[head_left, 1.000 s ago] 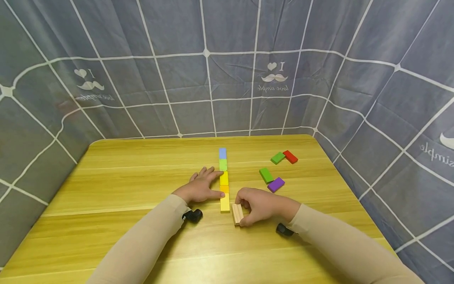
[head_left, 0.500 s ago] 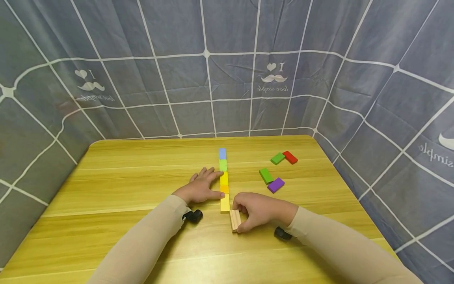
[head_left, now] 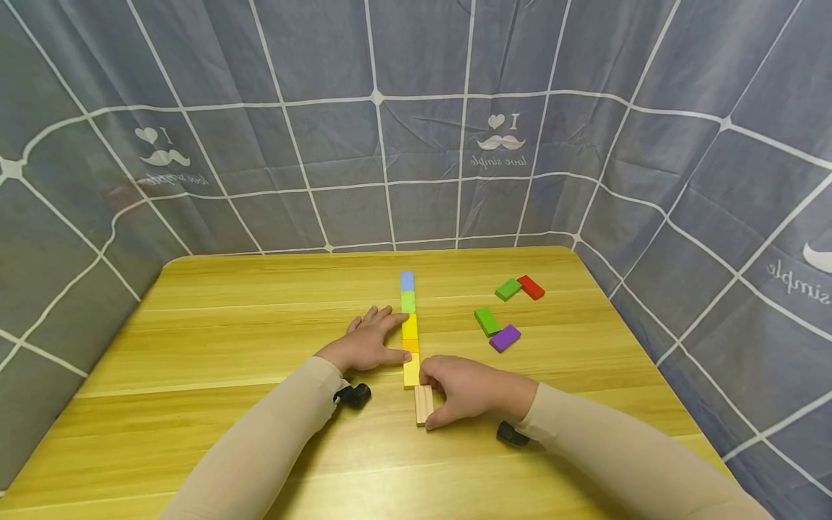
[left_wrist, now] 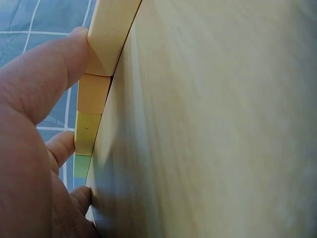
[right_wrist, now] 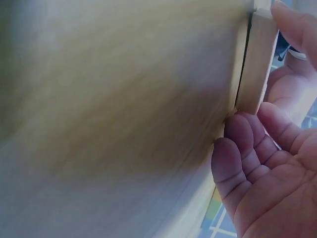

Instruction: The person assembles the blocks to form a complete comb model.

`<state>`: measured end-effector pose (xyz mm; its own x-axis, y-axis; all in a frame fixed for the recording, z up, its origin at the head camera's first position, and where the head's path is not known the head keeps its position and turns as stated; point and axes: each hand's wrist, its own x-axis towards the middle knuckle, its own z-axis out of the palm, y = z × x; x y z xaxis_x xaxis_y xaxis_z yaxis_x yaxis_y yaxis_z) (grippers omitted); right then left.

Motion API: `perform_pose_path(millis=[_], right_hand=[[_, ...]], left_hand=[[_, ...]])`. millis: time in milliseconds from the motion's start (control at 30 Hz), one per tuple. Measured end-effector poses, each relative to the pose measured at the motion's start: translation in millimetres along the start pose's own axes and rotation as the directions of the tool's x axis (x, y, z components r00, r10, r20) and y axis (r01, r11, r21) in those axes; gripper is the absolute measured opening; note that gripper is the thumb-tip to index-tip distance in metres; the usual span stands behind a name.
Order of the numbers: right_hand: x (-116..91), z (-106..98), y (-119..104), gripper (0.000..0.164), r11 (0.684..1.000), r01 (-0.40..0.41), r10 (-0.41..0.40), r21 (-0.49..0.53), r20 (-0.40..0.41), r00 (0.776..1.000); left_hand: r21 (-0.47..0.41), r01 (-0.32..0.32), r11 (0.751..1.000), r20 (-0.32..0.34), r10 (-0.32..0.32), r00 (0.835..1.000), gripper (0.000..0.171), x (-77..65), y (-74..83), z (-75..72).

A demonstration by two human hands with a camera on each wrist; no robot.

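Plain wooden block: we see this uncoloured block [head_left: 424, 406] at the row's near end, a little right of its line; we cannot tell whether it touches the row.
Right hand: the right hand [head_left: 474, 390] pinches that block between its ends, thumb at the near end, fingertips at the far one.
Left hand: the left hand [head_left: 365, 345] is spread wide, gripping nothing; its thumb touches the pale yellow block [head_left: 412, 373] and another finger the yellow block [head_left: 409, 328].
Colour row: from far to near we read a blue block [head_left: 407, 282], a light green block [head_left: 408, 301], the yellow one, an orange block [head_left: 411, 346] and the pale yellow one.
Just changed: over the last second the plain block has come nearer the body, then leftward; the left hand and row have stayed put.
What that means: we judge the block nearly continues the row, with a slight sideways offset left.
Loose blocks: on the right, a red block [head_left: 531, 287] and a purple block [head_left: 505, 339], each beside a green one.
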<state>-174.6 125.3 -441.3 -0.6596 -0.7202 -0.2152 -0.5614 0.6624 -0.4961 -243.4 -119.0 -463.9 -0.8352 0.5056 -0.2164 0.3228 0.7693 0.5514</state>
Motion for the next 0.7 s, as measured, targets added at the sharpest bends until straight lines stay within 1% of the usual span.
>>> perform_pose_path(millis=[267,500,700], right_hand=[[-2.7,1.2,1.1,0.055,1.0,-0.023,0.023,0.02,-0.021,0.999],[-5.1,1.1,4.3,0.052,1.0,0.019,-0.018,0.016,-0.018,1.0],[-3.2,1.6,4.3,0.05,0.999,0.026,-0.026,0.02,-0.017,1.0]], left_hand=[[0.006,0.001,1.0,-0.005,-0.001,1.0,0.089,1.3,-1.4,0.7],[0.009,0.006,1.0,-0.002,-0.006,1.0,0.089,1.1,-2.1,0.8],[0.011,-0.001,1.0,-0.002,0.001,1.0,0.089,0.6,-2.0,0.6]])
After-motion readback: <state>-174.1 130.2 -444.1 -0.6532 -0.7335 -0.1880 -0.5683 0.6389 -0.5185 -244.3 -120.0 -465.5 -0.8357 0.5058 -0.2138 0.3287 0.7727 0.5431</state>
